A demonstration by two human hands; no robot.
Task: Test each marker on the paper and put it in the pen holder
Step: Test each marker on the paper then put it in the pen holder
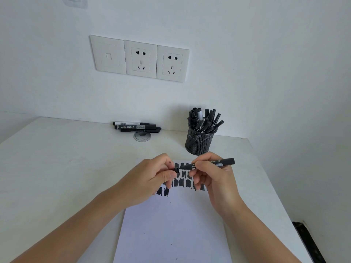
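Black marker (214, 163): your right hand (214, 179) grips its barrel above the far end of the paper (171, 224); it lies almost level, with the bare tip pointing left.
Cap (176, 170): your left hand (152, 179) pinches it above the paper's far left part, right at the marker's tip; you cannot tell whether the two touch.
Paper: a white sheet flat on the table (57, 168), with rows of black test strokes (182, 184) across its far end.
Pen holder (199, 143): a black mesh cup, upright, just beyond the paper's far right corner, filled with dark markers.
Loose markers (136, 127): three lie side by side, well beyond the paper's far left corner.
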